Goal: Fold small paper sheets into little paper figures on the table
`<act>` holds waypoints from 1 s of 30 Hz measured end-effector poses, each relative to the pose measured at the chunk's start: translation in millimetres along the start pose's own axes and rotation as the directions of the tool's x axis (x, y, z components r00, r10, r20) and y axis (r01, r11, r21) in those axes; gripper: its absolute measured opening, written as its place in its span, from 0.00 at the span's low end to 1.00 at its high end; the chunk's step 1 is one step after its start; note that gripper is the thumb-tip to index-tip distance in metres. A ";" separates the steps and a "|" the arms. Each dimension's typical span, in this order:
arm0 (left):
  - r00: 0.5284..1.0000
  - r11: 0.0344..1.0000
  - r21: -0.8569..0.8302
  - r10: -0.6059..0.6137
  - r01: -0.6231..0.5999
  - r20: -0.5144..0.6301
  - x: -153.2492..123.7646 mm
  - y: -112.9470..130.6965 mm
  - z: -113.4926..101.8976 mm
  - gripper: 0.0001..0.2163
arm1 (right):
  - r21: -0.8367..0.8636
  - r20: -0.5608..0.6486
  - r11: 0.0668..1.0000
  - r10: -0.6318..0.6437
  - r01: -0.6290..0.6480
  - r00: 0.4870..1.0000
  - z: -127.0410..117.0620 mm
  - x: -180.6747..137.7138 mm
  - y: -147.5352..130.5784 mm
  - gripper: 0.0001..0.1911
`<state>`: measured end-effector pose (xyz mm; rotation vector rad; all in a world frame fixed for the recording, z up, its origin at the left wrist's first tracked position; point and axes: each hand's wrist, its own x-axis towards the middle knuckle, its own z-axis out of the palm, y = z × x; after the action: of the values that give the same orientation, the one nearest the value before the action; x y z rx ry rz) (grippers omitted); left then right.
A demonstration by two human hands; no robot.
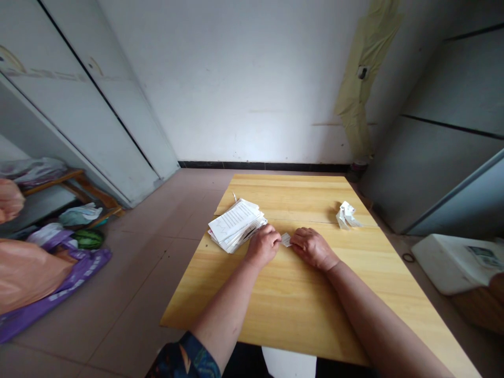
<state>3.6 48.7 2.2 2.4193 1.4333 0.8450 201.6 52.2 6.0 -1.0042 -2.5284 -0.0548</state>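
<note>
Both my hands rest on a light wooden table [299, 310] and pinch one small folded piece of white paper [286, 239] between them. My left hand [263, 245] is curled, its fingers closed on the paper's left side. My right hand [314, 248] grips the right side with closed fingers. Just left of my left hand lies a fanned stack of printed paper sheets [235, 222]. A folded or crumpled white paper piece [345, 215] sits apart on the table's far right.
Purple and orange plastic bags [43, 278] and a green round object [88, 238] lie on the floor at left near white cupboard doors [79, 100]. A white box-like appliance [452, 262] sits at right. A white wall stands beyond the table.
</note>
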 end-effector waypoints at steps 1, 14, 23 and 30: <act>1.000 1.000 0.002 -0.003 0.003 0.020 -0.6 0.1 -1.8 0.08 | 0.030 0.019 1.000 0.007 -0.008 1.000 -1.2 -0.8 0.7 0.09; 0.988 0.974 -0.178 -0.132 0.144 0.076 0.2 -8.2 -0.1 0.07 | 0.341 0.071 0.913 0.213 -0.224 0.975 -4.8 -3.4 4.0 0.11; 0.986 0.977 -0.141 -0.150 0.159 0.068 2.3 -5.9 0.5 0.08 | 0.166 0.094 0.924 0.332 -0.344 0.939 1.8 -0.4 2.1 0.13; 0.983 0.979 -0.107 -0.166 0.173 0.072 2.2 -3.3 -1.0 0.08 | 0.020 0.097 0.928 0.370 -0.373 0.924 7.1 2.5 -0.1 0.11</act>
<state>1.4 52.1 2.4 2.1850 1.5006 0.7810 197.2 55.2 0.5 -1.4825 -2.3610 0.1532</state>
